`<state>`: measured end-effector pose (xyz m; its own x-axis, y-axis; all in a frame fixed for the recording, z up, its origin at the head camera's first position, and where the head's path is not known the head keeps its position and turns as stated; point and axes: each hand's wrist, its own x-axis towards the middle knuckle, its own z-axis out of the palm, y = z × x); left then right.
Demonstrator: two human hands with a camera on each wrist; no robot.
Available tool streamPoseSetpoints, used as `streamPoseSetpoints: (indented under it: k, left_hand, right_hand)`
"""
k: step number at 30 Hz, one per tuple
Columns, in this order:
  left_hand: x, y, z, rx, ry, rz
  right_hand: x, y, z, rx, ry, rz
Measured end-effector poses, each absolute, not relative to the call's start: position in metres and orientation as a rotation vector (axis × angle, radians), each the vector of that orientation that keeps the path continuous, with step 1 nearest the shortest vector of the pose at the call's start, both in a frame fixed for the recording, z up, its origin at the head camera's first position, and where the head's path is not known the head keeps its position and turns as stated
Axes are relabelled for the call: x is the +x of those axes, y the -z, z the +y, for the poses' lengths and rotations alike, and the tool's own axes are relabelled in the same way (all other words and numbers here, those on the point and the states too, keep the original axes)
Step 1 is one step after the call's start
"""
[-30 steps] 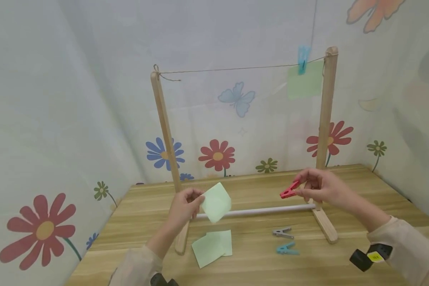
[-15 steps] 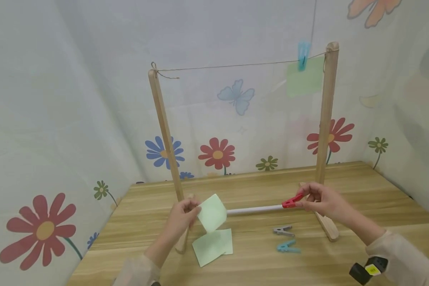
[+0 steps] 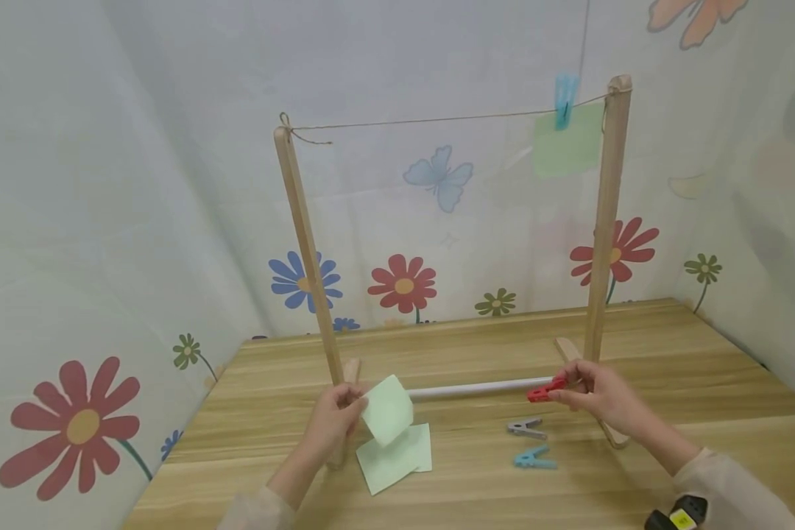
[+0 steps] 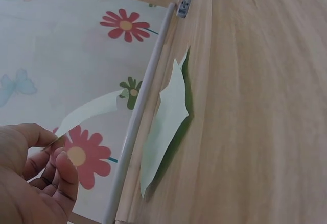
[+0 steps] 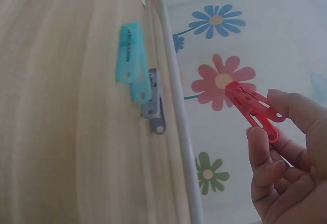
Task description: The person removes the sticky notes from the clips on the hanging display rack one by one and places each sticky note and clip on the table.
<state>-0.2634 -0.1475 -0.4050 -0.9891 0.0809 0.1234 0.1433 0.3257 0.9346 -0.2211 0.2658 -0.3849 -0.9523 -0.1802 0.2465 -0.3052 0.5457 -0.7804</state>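
My left hand [image 3: 334,419] pinches a pale green paper square [image 3: 389,411] by one corner; in the left wrist view the held paper [image 4: 92,113] bends in a curve. Just beneath it, more green paper sheets [image 3: 387,464] lie overlapping on the table. My right hand [image 3: 599,394] holds a red clothespin [image 3: 543,391] by its handle ends, between thumb and fingers, its tip pointing left. Below that hand a grey clothespin [image 3: 525,428] and a blue clothespin [image 3: 534,458] rest on the table. Another blue clothespin [image 3: 564,103] clips a green paper [image 3: 567,141] to the string.
A string [image 3: 424,120] runs between a left wooden post [image 3: 308,250] and a right wooden post [image 3: 607,221]. A white rod [image 3: 473,389] joins the posts low down. The wooden table [image 3: 470,493] meets a flower-printed cloth [image 3: 497,243] at the back.
Both hands have come down toward the table, the left with its paper and the right with the red clothespin. The things lying on the table have stayed put.
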Motion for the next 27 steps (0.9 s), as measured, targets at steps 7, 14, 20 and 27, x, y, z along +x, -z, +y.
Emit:
streamPoseSetpoints:
  k: [7,14,20,27]
  left_hand:
    - [-0.265,0.417,-0.154,-0.173,1.791,-2.530]
    - [-0.264,0.425,-0.157,-0.140,1.745,-2.540]
    - [-0.262,0.429,-0.159,-0.136,1.723,-2.570]
    - [-0.262,0.434,-0.165,-0.169,1.677,-2.624]
  right_hand:
    - [-0.224,0.399,0.267,0.379,-1.432,-2.616]
    - [-0.223,0.412,0.268,0.297,-1.423,-2.602]
    - [-0.224,0.420,0.270,0.247,-1.402,-2.599]
    - [-0.226,0.430,0.273,0.232,-1.406,-2.601]
